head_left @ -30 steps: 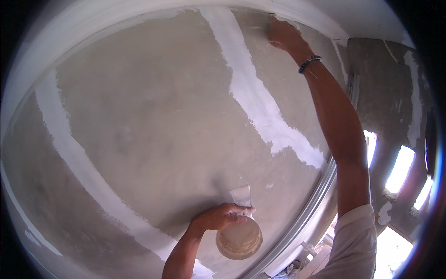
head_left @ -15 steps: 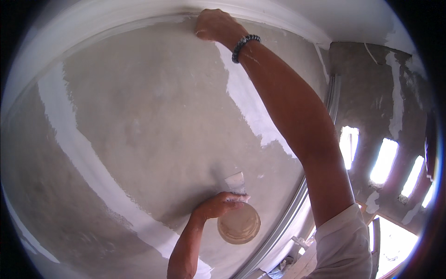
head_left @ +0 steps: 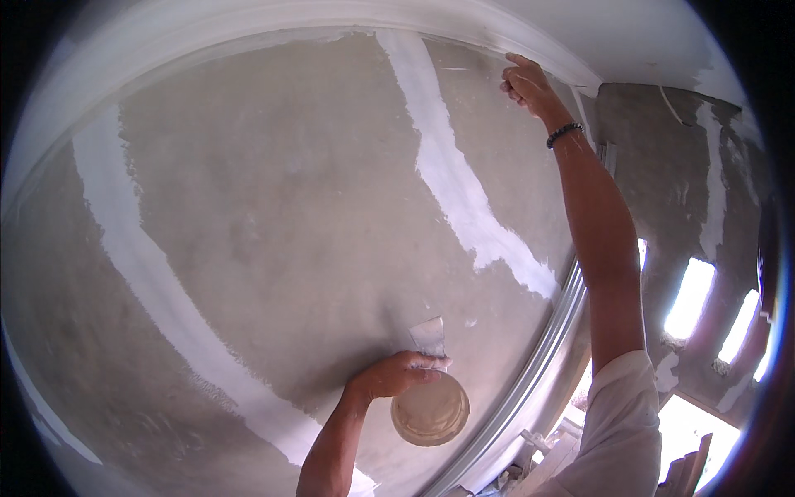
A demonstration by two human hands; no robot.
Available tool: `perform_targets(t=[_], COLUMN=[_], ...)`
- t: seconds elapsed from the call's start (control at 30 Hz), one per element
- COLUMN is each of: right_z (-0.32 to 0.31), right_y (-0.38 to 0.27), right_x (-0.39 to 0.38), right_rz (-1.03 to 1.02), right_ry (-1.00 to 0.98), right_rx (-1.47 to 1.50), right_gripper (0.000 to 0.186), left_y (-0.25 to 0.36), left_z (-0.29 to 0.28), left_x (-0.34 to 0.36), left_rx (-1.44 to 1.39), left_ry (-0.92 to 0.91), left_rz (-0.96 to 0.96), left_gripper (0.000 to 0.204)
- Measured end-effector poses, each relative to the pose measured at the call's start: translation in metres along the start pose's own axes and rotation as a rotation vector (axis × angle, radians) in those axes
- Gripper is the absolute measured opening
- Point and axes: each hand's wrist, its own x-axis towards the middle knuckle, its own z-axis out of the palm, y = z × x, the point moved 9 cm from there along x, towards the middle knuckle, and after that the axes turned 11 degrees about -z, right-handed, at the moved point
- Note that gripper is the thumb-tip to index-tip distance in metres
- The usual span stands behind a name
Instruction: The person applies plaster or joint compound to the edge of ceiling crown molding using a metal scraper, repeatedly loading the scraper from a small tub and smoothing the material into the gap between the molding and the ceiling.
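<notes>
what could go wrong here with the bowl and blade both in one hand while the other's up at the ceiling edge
The left hand pinches both the round bowl and the putty knife in one grip, so either could slip. The right hand reaches high to the white cornice; overreaching might cost balance or smear the fresh white strip.

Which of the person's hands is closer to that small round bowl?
Left. The left hand grips the bowl at its rim, along with a putty knife. The right hand is far above, up at the wall's top edge.
</notes>
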Motion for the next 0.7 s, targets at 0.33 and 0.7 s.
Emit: perform_targets(t=[0.33, 0.7], right_z=[0.048, 0.167], right_y=[-0.026, -0.188], right_x=[0.025, -0.041], right_rz=[-0.201, -1.114], right_ry=[-0.207, -0.277], right_rx=[-0.096, -0.731], right_gripper=[0.01, 0.022], left_y=[0.003, 0.012], left_z=[0.002, 0.002], left_x=[0.002, -0.002], left_rx=[0.017, -0.02], left_ry=[-0.017, -0.024], left_rz=[0.025, -0.016], left_gripper=[0.04, 0.04])
